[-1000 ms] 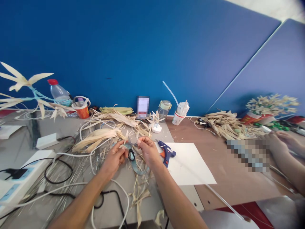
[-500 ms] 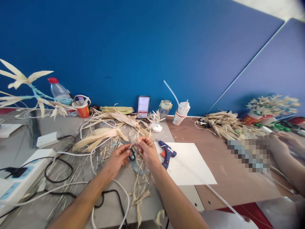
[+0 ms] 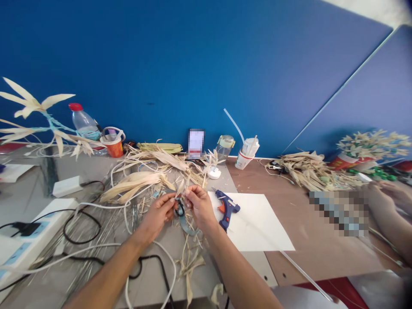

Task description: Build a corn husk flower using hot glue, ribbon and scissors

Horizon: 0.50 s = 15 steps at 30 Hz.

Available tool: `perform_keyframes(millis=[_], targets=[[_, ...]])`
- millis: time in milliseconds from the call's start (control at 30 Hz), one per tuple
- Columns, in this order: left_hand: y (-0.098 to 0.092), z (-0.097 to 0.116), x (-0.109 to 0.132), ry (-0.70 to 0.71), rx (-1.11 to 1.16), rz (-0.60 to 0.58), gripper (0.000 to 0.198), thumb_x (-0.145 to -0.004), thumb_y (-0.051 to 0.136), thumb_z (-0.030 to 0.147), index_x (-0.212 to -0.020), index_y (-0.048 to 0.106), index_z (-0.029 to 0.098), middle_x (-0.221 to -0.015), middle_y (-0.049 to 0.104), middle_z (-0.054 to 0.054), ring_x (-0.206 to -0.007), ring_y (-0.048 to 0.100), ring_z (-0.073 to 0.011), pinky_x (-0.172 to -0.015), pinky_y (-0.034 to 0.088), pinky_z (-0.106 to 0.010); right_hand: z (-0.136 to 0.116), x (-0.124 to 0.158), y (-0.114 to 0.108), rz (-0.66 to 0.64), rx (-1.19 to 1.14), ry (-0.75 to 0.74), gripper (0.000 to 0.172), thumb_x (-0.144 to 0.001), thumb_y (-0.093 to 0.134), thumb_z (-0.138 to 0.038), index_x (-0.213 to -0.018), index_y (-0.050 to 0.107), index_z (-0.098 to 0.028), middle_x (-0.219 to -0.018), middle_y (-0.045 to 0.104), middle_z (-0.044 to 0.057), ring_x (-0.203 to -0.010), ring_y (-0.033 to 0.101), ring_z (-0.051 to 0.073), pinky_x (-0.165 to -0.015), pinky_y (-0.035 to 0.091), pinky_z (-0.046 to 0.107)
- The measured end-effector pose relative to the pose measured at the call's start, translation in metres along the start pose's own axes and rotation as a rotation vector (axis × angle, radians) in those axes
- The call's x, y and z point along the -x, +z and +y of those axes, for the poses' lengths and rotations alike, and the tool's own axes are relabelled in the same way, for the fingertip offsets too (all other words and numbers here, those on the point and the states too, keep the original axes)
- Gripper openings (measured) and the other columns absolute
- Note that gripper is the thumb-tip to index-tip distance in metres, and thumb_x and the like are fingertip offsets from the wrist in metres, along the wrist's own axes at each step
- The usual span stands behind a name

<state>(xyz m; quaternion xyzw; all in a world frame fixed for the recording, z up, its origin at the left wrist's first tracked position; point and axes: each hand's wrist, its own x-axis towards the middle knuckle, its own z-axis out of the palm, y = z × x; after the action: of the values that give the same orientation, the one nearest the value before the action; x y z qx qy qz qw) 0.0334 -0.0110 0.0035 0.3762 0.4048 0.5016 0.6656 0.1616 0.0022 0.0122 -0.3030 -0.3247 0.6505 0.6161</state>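
Finding: over the last second the left hand (image 3: 158, 213) and right hand (image 3: 200, 205) have closed toward each other, and the gap seen between them earlier is all but gone. Both are now pinched, fingertips nearly meeting, on the base of the husk slips (image 3: 180, 188), which stand up pale and pointed above the fingers. The teal strip (image 3: 186, 225) stretched wider between the hands before; it now hangs in a short curve at 6 o'clock of the grip. A black loop (image 3: 179, 210) sits just under the fingertips, and what it belongs to cannot be told. Judgement: the work has tightened from spreading the strip to close binding at one point on the slips. The work piece is held clear of the grey table (image 3: 38, 180), in front of the loose husk pile (image 3: 138, 182) at 10 o'clock. The blue glue gun (image 3: 227, 206) lies untouched at 3 o'clock on the white sheet (image 3: 257, 223). A co-worker's hands (image 3: 384, 195) are well apart, also at 3 o'clock. Writing: none legible. The upright card (image 3: 195, 143) at 12 o'clock is masked. The print on the red cup (image 3: 114, 148) at 10 o'clock and the white cup (image 3: 245, 155) at 1 o'clock is too small to read, and the red-capped bottle (image 3: 84, 124) shows no readable label.
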Motion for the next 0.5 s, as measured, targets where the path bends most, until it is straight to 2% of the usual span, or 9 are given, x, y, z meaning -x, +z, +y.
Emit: perform_keyframes(millis=[67,167,333,500], targets=[[0.0002,0.0004,-0.0004,0.0,-0.007,0.0,0.032,-0.066,0.071,0.034,-0.09,0.064,0.013,-0.061,0.054,0.003,-0.037,0.029,-0.0002,-0.04,0.02,-0.018,-0.0001,-0.0003,-0.0002,0.004,-0.021,0.011,0.015,-0.066,0.069,-0.021,-0.076,0.058,-0.017,-0.052,0.049,-0.007,-0.041,0.036,0.004,-0.043,0.021,0.019],[0.0001,0.0003,-0.001,-0.008,-0.02,-0.005,0.033,-0.066,0.071,0.035,-0.09,0.064,0.013,-0.06,0.054,0.003,-0.037,0.028,-0.0003,-0.04,0.02,-0.018,-0.0006,-0.0004,-0.0003,0.009,-0.051,0.04,0.026,-0.065,0.068,-0.02,-0.089,0.061,-0.017,-0.055,0.05,-0.007,-0.042,0.037,0.004,-0.043,0.022,0.018],[-0.0013,-0.0004,-0.0006,-0.019,-0.032,-0.003,0.034,-0.066,0.071,0.036,-0.089,0.063,0.012,-0.059,0.054,0.004,-0.038,0.029,-0.0004,-0.04,0.02,-0.018,-0.0033,-0.0003,-0.0022,0.029,-0.051,0.057,0.023,-0.063,0.069,-0.018,-0.085,0.062,-0.015,-0.056,0.053,-0.005,-0.042,0.039,0.004,-0.043,0.025,0.018],[-0.0027,-0.0015,-0.0009,-0.017,-0.023,0.0,0.034,-0.066,0.071,0.035,-0.091,0.063,0.013,-0.061,0.055,0.003,-0.038,0.029,-0.0001,-0.04,0.02,-0.017,-0.0081,-0.0032,-0.0076,0.095,-0.109,0.066,0.035,-0.058,0.072,-0.016,-0.091,0.061,-0.018,-0.055,0.055,-0.007,-0.042,0.043,0.004,-0.043,0.028,0.017]])
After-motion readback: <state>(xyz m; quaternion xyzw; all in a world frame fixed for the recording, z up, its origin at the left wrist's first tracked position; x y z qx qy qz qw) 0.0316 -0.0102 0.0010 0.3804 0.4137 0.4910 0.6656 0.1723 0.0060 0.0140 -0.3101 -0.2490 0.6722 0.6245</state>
